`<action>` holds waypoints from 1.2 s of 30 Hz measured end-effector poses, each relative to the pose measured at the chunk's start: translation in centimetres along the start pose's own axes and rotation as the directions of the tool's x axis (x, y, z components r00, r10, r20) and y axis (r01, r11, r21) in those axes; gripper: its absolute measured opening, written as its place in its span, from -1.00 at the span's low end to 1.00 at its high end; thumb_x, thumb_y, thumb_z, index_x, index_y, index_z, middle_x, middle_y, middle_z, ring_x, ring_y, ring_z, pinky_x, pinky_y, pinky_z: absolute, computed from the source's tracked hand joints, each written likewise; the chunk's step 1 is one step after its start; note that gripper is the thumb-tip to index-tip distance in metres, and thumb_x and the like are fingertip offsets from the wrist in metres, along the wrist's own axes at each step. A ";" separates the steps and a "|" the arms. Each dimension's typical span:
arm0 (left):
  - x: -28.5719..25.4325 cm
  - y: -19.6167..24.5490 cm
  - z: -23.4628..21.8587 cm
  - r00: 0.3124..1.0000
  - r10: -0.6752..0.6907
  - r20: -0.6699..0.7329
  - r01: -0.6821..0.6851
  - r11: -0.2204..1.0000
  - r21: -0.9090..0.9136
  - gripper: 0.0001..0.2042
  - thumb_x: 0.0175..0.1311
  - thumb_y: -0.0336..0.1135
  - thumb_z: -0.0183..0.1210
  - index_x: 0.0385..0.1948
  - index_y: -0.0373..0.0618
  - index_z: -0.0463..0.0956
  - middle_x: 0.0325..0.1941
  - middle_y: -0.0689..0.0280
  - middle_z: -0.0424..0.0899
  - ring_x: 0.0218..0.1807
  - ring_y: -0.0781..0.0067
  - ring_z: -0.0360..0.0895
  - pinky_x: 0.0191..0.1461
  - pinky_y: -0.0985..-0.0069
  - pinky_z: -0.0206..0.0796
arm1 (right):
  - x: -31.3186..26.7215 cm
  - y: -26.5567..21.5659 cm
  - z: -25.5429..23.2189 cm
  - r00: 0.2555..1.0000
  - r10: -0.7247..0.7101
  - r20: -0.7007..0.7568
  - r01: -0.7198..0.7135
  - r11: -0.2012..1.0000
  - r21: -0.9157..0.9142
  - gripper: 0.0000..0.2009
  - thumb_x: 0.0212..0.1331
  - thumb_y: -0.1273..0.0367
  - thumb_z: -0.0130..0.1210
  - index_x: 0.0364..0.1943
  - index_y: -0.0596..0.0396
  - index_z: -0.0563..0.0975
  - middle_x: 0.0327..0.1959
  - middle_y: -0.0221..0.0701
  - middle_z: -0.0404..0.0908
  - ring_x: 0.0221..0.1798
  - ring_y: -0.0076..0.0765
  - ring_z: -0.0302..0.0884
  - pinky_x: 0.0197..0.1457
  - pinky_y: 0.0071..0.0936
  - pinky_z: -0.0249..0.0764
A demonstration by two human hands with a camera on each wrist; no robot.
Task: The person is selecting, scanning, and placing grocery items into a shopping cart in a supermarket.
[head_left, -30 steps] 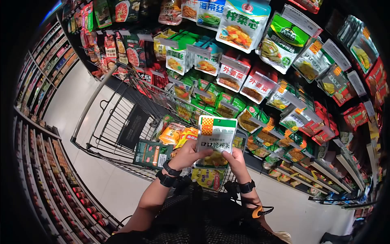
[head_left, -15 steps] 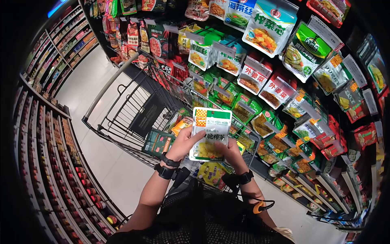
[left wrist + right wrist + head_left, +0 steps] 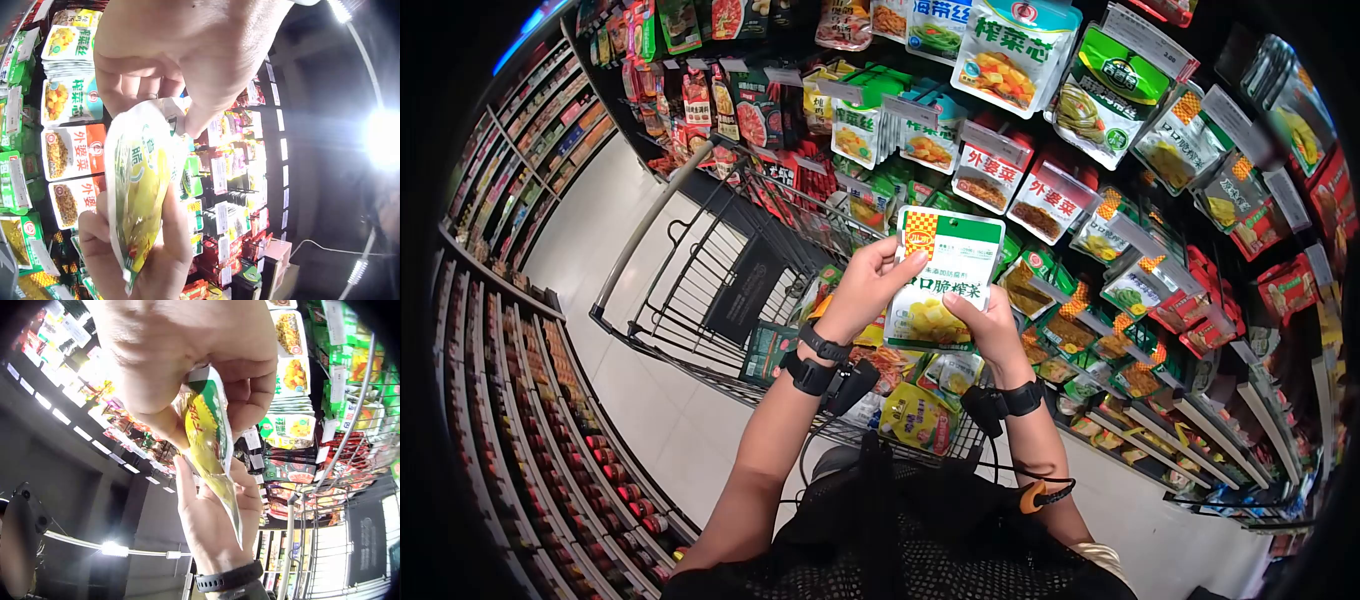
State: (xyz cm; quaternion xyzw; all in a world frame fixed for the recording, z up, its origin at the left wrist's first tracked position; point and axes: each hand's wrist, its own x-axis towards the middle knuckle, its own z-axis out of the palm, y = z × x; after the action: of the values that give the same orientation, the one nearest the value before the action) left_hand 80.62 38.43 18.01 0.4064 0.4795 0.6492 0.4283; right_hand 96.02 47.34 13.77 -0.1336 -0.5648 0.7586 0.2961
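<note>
A white and green pouch of pickled vegetables point(image 3: 950, 240), with a checkered orange corner and a yellow picture, is held up over the shopping cart, its front facing me. My left hand point(image 3: 862, 292) grips its left side, thumb across the front. On the lower right edge, my right hand point(image 3: 992, 328) pinches it, thumb over the printed front. Seen edge-on in the left wrist view, the pouch point(image 3: 140, 181) bulges between the left hand point(image 3: 187, 50) and the right hand. The right wrist view shows the pouch point(image 3: 209, 434) between the right hand's point(image 3: 181, 356) thumb and fingers.
The wire shopping cart point(image 3: 655, 345) stands below, with a yellow packet point(image 3: 918, 418) and several other packets inside. Racks of hanging pouches point(image 3: 1015, 55) rise in front and to the right. Shelves of jars point(image 3: 550, 430) line the left, across a pale floor point(image 3: 625, 400).
Both hands have lifted the pouch higher, nearer the racks. The left thumb has moved up the pouch's front. The head view has swung slightly one way and back.
</note>
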 end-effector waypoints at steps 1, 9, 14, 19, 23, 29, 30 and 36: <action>0.3 0.1 0.3 1.000 0.012 0.008 -0.012 1.000 -0.010 -0.75 0.27 -0.32 0.06 -0.12 -0.29 0.46 -0.27 0.34 0.61 -0.30 0.75 0.50 -0.24 0.75 0.34 | -0.1 -0.1 -0.1 1.000 -0.016 -0.007 0.016 1.000 0.004 -0.68 0.12 0.37 0.12 -0.08 0.27 0.48 -0.13 -0.37 0.57 -0.13 -0.56 0.48 -0.03 -0.57 0.37; 1.4 -1.6 0.7 1.000 0.007 0.011 -0.006 0.997 -0.074 -0.78 0.26 -0.36 0.06 -0.15 -0.30 0.47 -0.24 0.31 0.61 -0.29 0.71 0.52 -0.23 0.71 0.36 | -0.3 0.6 -1.7 0.995 0.089 -0.040 -0.087 0.995 0.038 -0.66 0.17 0.33 0.07 -0.03 0.26 0.46 -0.10 -0.38 0.56 -0.10 -0.57 0.46 -0.01 -0.58 0.35; 1.8 -5.3 0.0 0.993 -0.109 0.037 0.111 0.992 -0.063 -0.78 0.27 -0.35 0.05 -0.15 -0.31 0.46 -0.25 0.32 0.60 -0.26 0.70 0.50 -0.20 0.70 0.34 | -0.2 2.2 -2.7 0.986 0.127 -0.108 -0.123 0.992 0.040 -0.68 0.21 0.29 0.04 -0.03 0.23 0.47 -0.09 -0.40 0.55 -0.09 -0.60 0.44 -0.01 -0.59 0.33; 1.2 -10.1 -0.6 0.975 -0.222 0.007 0.221 0.973 0.069 -0.77 0.28 -0.31 0.05 -0.17 -0.28 0.49 -0.24 0.38 0.59 -0.26 0.72 0.45 -0.17 0.67 0.30 | -1.4 6.9 -5.0 0.958 0.241 -0.152 -0.229 0.969 0.092 -0.69 0.20 0.27 0.04 -0.06 0.19 0.50 -0.14 -0.43 0.56 -0.11 -0.63 0.43 0.00 -0.61 0.31; -0.2 -15.7 -0.6 0.903 -0.429 -0.039 0.428 0.903 -0.032 -0.74 0.29 -0.31 0.03 -0.07 -0.25 0.43 -0.20 0.33 0.60 -0.22 0.65 0.48 -0.15 0.60 0.34 | -3.3 12.4 -7.0 0.888 0.378 -0.264 -0.377 0.924 0.055 -0.69 0.14 0.16 0.09 -0.21 0.11 0.56 -0.46 -0.60 0.56 -0.51 -0.62 0.43 -0.52 -0.59 0.30; -2.2 -27.3 -1.7 0.748 -0.663 -0.013 0.658 0.744 -0.114 -0.72 0.32 -0.23 -0.01 -0.09 -0.22 0.46 -0.21 0.34 0.59 -0.19 0.63 0.48 -0.14 0.55 0.33 | -8.0 16.6 -10.0 0.836 0.438 -0.331 -0.546 0.730 -0.411 -0.66 0.15 0.14 0.09 -0.25 0.18 0.54 -0.48 -0.51 0.57 -0.48 -0.57 0.46 -0.42 -0.57 0.36; -2.1 -29.2 -1.7 0.741 -0.671 -0.004 0.667 0.737 -0.110 -0.72 0.32 -0.23 -0.01 -0.09 -0.22 0.46 -0.21 0.34 0.59 -0.19 0.63 0.48 -0.14 0.55 0.33 | -9.3 15.8 -10.3 0.843 0.418 -0.339 -0.528 0.761 -0.376 -0.70 0.20 0.22 0.03 -0.22 0.21 0.51 -0.44 -0.47 0.56 -0.41 -0.56 0.48 -0.35 -0.59 0.39; -1.3 -42.8 -2.5 0.867 -0.434 -0.244 0.486 0.634 0.601 -0.48 0.17 0.04 0.04 -0.18 -0.39 0.38 -0.21 -0.19 0.51 -0.08 -0.20 0.44 -0.07 0.13 0.27 | -16.2 9.2 -11.8 0.782 0.350 -0.516 -0.442 0.895 -0.062 -0.78 0.28 0.36 -0.10 -0.19 0.26 0.46 -0.37 -0.36 0.56 -0.37 -0.52 0.51 -0.25 -0.61 0.45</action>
State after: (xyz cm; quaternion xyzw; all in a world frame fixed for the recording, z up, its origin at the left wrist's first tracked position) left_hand 85.81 43.93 -24.24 0.3673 0.7759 0.3281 0.3943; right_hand 112.39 45.07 -0.87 -0.4643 -0.4954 0.6902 0.2503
